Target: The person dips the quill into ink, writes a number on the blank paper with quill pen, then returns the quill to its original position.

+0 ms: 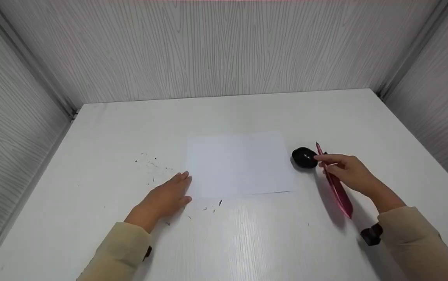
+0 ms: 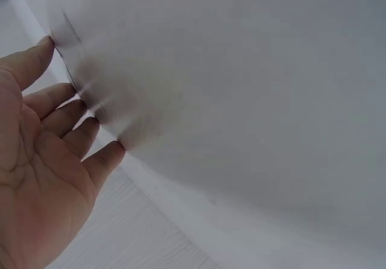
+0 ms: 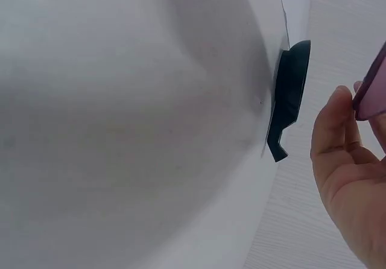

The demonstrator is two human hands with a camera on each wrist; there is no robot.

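My right hand (image 1: 345, 169) pinches a crimson, quill-shaped pen (image 1: 337, 191) between thumb and fingers. Its thin dark tip points away from me, and its broad end slants down toward my wrist. Just left of those fingers stands a small black dish (image 1: 303, 157); in the right wrist view the dish (image 3: 291, 85) shows a short bent handle. A blank white sheet of paper (image 1: 239, 164) lies flat between the hands. At its lower left edge, my left hand (image 1: 169, 197) rests with fingers extended, the fingertips touching the table and paper edge.
The white tabletop (image 1: 247, 238) carries small dark marks or specks (image 1: 152, 166) left of the paper and below it. Wood-grain panels (image 1: 224, 50) enclose the table at the back and on both sides.
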